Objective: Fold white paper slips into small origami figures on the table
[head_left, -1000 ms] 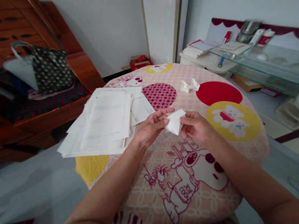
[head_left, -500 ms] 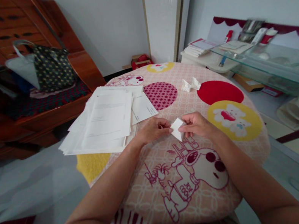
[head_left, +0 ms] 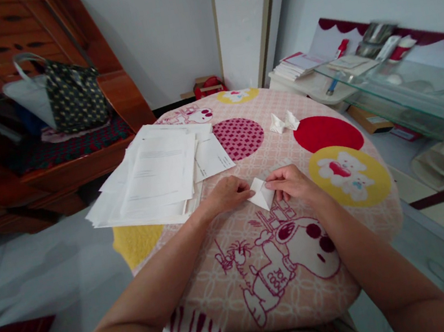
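A small square of folded white paper (head_left: 262,198) lies low over the patterned tablecloth (head_left: 314,298), with crease lines meeting near its middle. My left hand (head_left: 230,192) pinches its left corner between thumb and forefinger. On the other side, my right hand (head_left: 291,182) is closed on the right edge, thumb and forefinger together at the paper. Beyond my hands stand two small folded paper shapes (head_left: 284,121), side by side.
A loose stack of printed white sheets (head_left: 154,172) covers the table's left side. To the right is a glass shelf (head_left: 407,93) with household items. A wooden bench (head_left: 120,103) holding a dotted bag (head_left: 74,94) stands at the left.
The folded paper has been laid flatter, and its creased face now shows. My fingers have shifted slightly on its left and right corners. The camera view has moved a little.
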Demonstrator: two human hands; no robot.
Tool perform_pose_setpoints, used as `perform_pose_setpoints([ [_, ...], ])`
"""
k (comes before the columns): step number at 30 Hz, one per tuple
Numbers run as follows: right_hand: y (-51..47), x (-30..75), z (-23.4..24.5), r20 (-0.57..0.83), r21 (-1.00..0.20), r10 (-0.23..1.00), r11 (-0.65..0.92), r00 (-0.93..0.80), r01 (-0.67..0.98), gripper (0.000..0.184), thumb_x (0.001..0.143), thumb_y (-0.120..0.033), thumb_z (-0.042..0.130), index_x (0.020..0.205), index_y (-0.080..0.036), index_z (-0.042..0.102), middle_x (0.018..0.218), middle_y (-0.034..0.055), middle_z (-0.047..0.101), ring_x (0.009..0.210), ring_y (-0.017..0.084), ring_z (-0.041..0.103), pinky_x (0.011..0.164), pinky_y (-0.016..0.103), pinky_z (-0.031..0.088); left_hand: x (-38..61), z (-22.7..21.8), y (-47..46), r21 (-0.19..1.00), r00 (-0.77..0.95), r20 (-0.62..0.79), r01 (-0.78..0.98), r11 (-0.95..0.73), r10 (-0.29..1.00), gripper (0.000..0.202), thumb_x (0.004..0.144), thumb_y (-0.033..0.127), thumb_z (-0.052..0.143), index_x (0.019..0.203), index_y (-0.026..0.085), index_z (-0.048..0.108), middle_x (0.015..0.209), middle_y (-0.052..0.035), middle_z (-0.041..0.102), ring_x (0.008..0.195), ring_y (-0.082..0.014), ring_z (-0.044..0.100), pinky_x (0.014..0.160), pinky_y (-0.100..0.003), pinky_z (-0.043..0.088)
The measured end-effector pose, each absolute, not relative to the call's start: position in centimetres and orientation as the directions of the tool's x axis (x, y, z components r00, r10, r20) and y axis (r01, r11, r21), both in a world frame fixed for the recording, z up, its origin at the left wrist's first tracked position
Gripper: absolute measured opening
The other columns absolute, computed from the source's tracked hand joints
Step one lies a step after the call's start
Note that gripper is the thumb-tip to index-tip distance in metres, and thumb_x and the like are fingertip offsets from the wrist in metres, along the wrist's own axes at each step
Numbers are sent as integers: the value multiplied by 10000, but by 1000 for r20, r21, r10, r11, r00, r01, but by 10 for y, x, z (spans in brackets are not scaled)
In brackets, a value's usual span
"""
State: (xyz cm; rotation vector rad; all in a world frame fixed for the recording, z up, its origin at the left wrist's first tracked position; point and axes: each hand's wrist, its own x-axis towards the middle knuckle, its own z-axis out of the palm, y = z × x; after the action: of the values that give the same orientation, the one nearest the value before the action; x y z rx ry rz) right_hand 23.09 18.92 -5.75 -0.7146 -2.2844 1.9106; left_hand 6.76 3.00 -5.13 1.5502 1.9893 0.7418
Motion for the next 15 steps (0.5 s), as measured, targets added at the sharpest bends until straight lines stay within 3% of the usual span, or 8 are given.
perform_pose_setpoints([
  [9, 183, 225, -62, -222, -918, 566, 153, -794, 366, 47, 680, -155, 742, 667, -170, 699, 480, -6, 624, 352, 102, 527, 319, 185, 355, 78, -54, 36, 554, -423, -102, 728, 405, 900, 267, 795, 366, 690, 599, 185, 682, 561, -17, 573, 556, -141, 458, 595, -285, 275],
  [15, 176, 222, -60, -121, -896, 623, 266, -773, 355, 153, 685, -150, 726, 555, -180, 650, 409, -27, 555, 331, 96, 488, 324, 192, 324, 81, -58, 38, 566, -479, -68, 704, 429, 875, 236, 735, 359, 761, 589, 192, 681, 507, -1, 520, 548, -148, 474, 589, -282, 312],
])
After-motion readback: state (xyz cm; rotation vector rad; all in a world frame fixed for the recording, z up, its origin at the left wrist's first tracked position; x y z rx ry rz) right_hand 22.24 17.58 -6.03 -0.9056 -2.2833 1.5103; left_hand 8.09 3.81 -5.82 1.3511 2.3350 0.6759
